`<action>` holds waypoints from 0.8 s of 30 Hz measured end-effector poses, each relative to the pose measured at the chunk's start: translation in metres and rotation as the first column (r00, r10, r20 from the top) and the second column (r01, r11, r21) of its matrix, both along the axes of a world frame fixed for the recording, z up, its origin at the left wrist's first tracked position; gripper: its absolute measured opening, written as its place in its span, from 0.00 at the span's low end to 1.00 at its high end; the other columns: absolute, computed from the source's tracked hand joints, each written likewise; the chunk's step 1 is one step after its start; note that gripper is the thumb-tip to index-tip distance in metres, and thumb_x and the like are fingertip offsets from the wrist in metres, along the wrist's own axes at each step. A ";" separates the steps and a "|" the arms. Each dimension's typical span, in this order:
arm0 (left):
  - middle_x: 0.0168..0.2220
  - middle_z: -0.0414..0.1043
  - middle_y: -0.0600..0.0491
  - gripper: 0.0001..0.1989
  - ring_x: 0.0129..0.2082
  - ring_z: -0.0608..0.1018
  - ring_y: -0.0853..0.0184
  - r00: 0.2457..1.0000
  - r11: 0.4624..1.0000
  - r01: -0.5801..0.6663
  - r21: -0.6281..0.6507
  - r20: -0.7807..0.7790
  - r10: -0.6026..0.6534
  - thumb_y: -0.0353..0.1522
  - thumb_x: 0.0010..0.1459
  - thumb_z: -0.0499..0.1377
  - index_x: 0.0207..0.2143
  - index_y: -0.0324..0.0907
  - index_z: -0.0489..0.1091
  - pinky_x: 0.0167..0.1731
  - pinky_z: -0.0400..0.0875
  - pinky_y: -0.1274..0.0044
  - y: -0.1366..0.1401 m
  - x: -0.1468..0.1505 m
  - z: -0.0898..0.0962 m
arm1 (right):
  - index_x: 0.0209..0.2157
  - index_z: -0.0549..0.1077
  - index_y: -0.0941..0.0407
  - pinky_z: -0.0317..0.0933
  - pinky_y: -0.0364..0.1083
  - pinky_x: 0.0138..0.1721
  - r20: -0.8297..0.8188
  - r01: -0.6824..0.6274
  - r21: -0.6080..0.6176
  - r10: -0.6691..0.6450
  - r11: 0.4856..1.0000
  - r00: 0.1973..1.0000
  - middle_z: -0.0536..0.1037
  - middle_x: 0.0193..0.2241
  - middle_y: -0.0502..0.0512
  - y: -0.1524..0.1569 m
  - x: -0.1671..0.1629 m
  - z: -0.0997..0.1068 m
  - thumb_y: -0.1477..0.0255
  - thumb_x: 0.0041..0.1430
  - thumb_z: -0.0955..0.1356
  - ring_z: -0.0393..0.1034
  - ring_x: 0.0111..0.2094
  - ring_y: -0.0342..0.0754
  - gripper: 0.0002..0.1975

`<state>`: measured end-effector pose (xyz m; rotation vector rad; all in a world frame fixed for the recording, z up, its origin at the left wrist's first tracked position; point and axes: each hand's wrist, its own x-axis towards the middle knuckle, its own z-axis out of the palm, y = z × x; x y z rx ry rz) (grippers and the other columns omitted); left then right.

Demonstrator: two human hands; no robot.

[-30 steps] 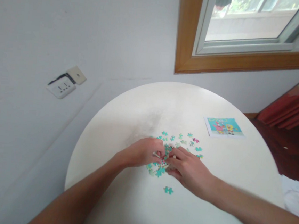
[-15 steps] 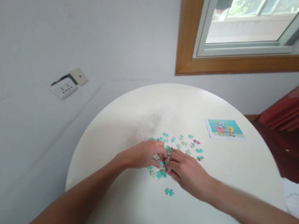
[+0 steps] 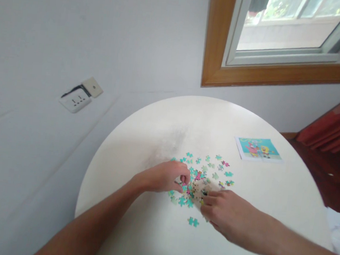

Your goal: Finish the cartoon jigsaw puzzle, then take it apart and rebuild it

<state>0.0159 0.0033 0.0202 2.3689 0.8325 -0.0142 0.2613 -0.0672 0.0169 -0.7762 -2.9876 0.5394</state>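
Note:
My left hand is at the left side of a loose pile of jigsaw puzzle pieces, fingers curled and thumb bent toward them. What its fingertips hold, if anything, is hidden among the pieces. My right hand lies at the lower right of the pile, with its fingers together and their tips at a dark-and-white puzzle piece. Most pieces are teal or pale green; some show pink or their tan backs. One teal piece lies apart, nearer to me.
The pieces lie on a round white table. A picture card with cartoon figures on teal rests at the back right. Behind are a wall with a socket and a wood-framed window. A red curtain hangs at the right.
My right hand has moved right and toward me, away from my left hand, uncovering pink and tan pieces in the pile. My left hand stays nearly in place.

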 end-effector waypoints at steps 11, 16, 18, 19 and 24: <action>0.23 0.66 0.59 0.02 0.24 0.68 0.74 0.991 0.954 -0.133 -0.268 -0.038 0.128 0.26 0.55 0.59 0.28 0.38 0.70 0.26 0.61 0.82 0.003 -0.024 0.024 | 0.33 0.75 0.56 0.59 0.46 0.35 -0.037 0.066 -0.075 -0.069 0.995 0.997 0.78 0.34 0.54 0.005 -0.007 0.012 0.67 0.61 0.71 0.72 0.37 0.50 0.06; 0.22 0.69 0.58 0.02 0.24 0.71 0.73 0.971 0.911 -0.197 -0.362 -0.199 0.131 0.27 0.51 0.60 0.28 0.38 0.73 0.25 0.62 0.83 0.007 -0.038 0.025 | 0.34 0.75 0.55 0.59 0.47 0.35 -0.028 0.092 -0.079 -0.094 0.993 0.995 0.78 0.34 0.53 0.006 -0.008 0.019 0.67 0.62 0.70 0.72 0.37 0.50 0.06; 0.22 0.70 0.57 0.01 0.24 0.71 0.73 0.957 0.926 -0.234 -0.297 -0.239 0.165 0.27 0.50 0.62 0.27 0.38 0.73 0.24 0.61 0.83 0.006 -0.038 0.023 | 0.34 0.75 0.55 0.59 0.47 0.35 -0.022 0.102 -0.084 -0.104 0.991 0.994 0.78 0.34 0.53 0.006 -0.008 0.020 0.67 0.63 0.69 0.72 0.37 0.50 0.06; 0.22 0.70 0.57 0.02 0.24 0.71 0.72 0.951 0.933 -0.252 -0.257 -0.245 0.189 0.28 0.49 0.63 0.27 0.38 0.73 0.24 0.60 0.82 0.006 -0.037 0.022 | 0.34 0.74 0.55 0.60 0.47 0.35 -0.027 0.105 -0.085 -0.107 0.991 0.994 0.78 0.34 0.53 0.006 -0.008 0.019 0.67 0.63 0.68 0.72 0.36 0.50 0.06; 0.30 0.74 0.55 0.05 0.30 0.73 0.69 0.964 0.969 -0.246 -0.006 -0.110 0.244 0.29 0.54 0.62 0.34 0.40 0.75 0.32 0.64 0.79 0.003 -0.025 0.018 | 0.34 0.74 0.56 0.62 0.47 0.40 -0.217 0.201 -0.052 -0.207 0.978 0.954 0.76 0.35 0.55 0.012 -0.018 0.003 0.71 0.67 0.64 0.68 0.39 0.49 0.09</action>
